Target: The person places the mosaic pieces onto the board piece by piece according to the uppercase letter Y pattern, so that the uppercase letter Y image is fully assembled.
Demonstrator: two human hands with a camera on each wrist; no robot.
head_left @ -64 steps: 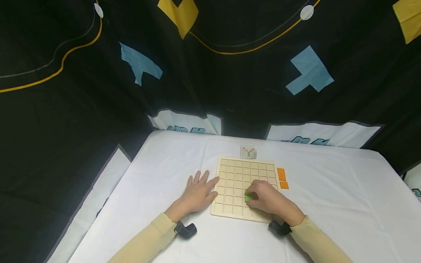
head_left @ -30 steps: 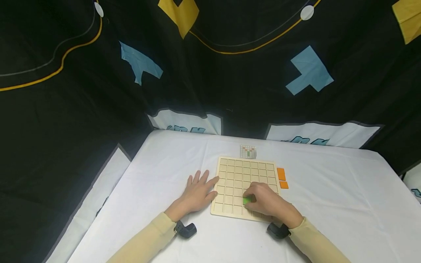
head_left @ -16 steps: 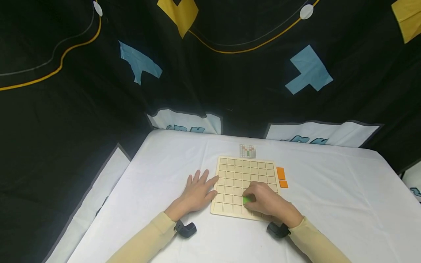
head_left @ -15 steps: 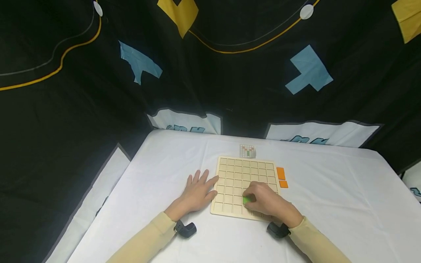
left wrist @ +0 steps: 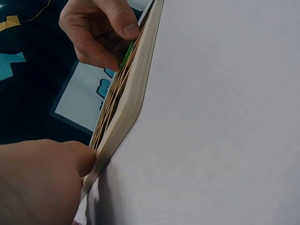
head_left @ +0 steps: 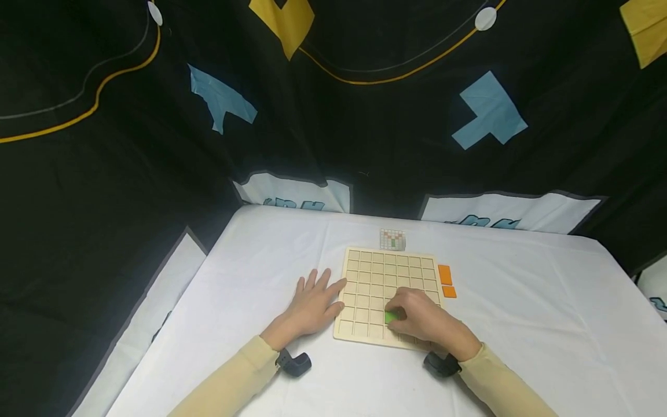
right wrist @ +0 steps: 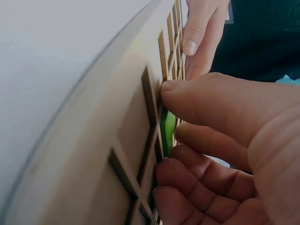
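A pale wooden grid board (head_left: 375, 272) lies on the white table (head_left: 521, 324). My right hand (head_left: 419, 319) rests on the board's near right part and pinches a small green tile (head_left: 389, 317) with curled fingers; the right wrist view shows the green tile (right wrist: 167, 127) set into a cell of the board (right wrist: 93, 154) under the thumb and fingers. My left hand (head_left: 312, 304) lies flat on the table with straight fingers touching the board's left edge (left wrist: 122, 117). The left wrist view shows the right hand (left wrist: 101, 30) at the far end.
Two orange tiles (head_left: 446, 279) lie on the table just right of the board. A small printed pattern card (head_left: 393, 239) sits behind the board. Black patterned cloth hangs around the table on all sides. Black wrist cameras (head_left: 294, 364) sit at both wrists.
The right hand with the green tile slid slightly left and nearer on the board, then stayed still. The left hand has not moved.
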